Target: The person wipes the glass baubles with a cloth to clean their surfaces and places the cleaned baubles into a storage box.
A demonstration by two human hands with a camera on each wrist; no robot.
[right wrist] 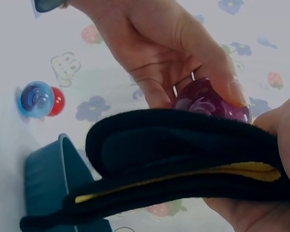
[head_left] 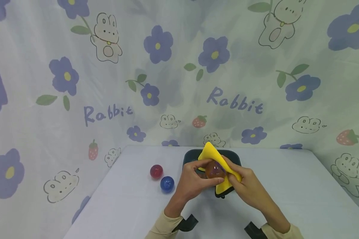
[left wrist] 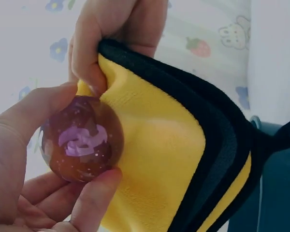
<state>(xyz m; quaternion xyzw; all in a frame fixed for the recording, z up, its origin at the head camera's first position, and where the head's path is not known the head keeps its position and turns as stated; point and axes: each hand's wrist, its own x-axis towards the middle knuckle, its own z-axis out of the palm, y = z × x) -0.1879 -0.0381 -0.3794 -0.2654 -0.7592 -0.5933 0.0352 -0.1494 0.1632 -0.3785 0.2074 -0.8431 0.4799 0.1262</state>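
My left hand (head_left: pixel 191 181) grips a clear purple-amber ball (left wrist: pixel 82 140) between thumb and fingers, a pale swirl showing on its surface. In my right hand (head_left: pixel 246 186) is a folded yellow cloth (left wrist: pixel 154 145) with a dark edge and a small hanging loop; its yellow side lies against the ball. Both hands are raised in front of a dark teal basin (head_left: pixel 234 156). From the right wrist view, the cloth's dark folded edge hides part of the ball.
Left of the hands, a red ball (head_left: pixel 156 171) and a blue ball (head_left: pixel 167 184) sit close together on the white-covered table (head_left: pixel 116 205). Behind the table hangs a curtain (head_left: pixel 179 73) printed with flowers and rabbits.
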